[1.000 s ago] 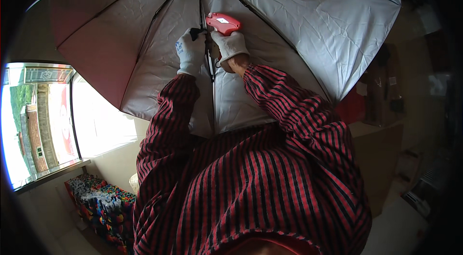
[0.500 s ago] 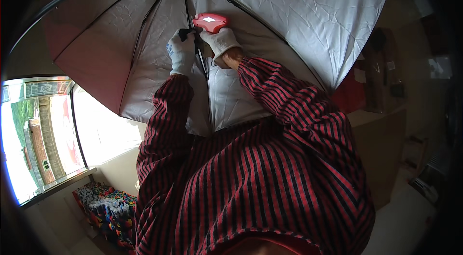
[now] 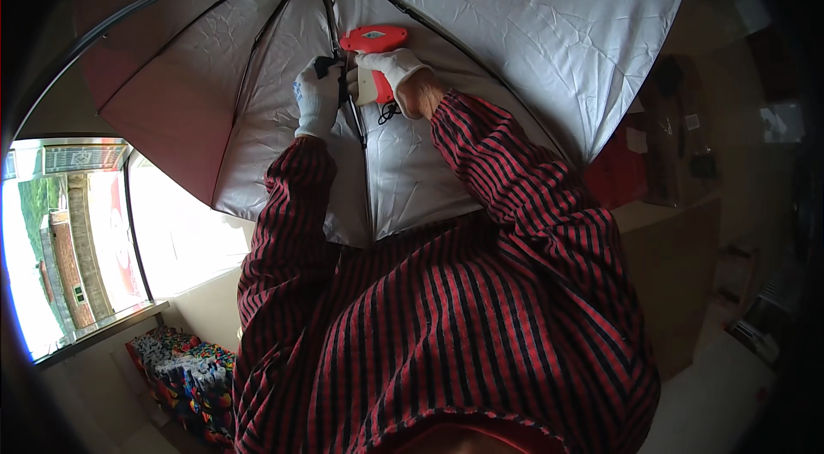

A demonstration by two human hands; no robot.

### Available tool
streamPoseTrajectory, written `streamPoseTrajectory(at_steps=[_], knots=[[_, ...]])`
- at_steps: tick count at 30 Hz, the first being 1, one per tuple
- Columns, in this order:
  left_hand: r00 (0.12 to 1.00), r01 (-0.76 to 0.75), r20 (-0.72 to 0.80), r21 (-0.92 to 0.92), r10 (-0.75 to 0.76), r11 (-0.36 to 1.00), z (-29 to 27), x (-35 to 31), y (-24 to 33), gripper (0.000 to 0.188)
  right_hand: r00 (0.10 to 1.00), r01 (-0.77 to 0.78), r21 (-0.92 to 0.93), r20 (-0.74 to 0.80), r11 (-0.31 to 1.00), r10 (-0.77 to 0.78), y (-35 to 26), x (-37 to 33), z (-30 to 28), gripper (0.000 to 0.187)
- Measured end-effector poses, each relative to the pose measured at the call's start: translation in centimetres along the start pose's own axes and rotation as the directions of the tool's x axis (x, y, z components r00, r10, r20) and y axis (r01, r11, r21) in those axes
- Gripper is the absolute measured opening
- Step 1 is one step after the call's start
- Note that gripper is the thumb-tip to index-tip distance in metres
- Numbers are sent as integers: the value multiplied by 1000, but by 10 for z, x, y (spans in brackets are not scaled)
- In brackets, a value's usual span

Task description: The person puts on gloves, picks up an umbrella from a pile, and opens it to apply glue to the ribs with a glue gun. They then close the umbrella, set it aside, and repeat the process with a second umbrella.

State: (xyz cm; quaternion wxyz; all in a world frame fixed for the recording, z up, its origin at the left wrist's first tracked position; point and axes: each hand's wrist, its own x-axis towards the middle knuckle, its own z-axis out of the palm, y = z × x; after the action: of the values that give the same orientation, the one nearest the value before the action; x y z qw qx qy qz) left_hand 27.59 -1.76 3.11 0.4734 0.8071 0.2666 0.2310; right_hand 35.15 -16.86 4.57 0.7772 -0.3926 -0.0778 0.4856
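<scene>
An opened umbrella (image 3: 532, 16) spreads in front of me, its silver-grey underside and black ribs facing me. My left hand (image 3: 318, 102), in a white knit glove, is closed on a thin umbrella rib (image 3: 362, 132) below the hub. Something dark shows at its fingertips; I cannot tell whether it is part of the glove. My right hand (image 3: 396, 69), also gloved, grips a red tagging gun (image 3: 379, 39) with a pale trigger part. The gun's nose points left, close to the rib and my left fingers. A small dark cord (image 3: 389, 113) dangles under its handle.
A bright window (image 3: 77, 239) lies at left, with a colourful patterned bundle (image 3: 184, 372) below it. Beyond the umbrella at right are a red item (image 3: 618, 164), clear plastic packaging (image 3: 678, 132) and a brown box-like surface (image 3: 665, 282).
The tagging gun has tilted, so more of its handle and the cord now show. My right wrist has shifted slightly right. The umbrella and my left hand have moved a little.
</scene>
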Motion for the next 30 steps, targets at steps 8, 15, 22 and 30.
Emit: streamPoseTrajectory(at_steps=[8,15,22,30], knots=[[999,-15,31,0,15,1000,-6,-2,0,16,995,-88,-50,-48,995,86,-6,3,4,27],[995,-93,38,119,89,989,-3,6,-5,19,995,-90,-102,-52,991,85,-10,7,3,25],[992,-124,33,220,120,968,-2,-1,-1,19,997,27,-148,-72,989,-38,-10,12,5,25],[991,-119,90,308,96,944,-5,7,-16,23,983,-145,-172,-138,974,122,-9,17,-6,19]])
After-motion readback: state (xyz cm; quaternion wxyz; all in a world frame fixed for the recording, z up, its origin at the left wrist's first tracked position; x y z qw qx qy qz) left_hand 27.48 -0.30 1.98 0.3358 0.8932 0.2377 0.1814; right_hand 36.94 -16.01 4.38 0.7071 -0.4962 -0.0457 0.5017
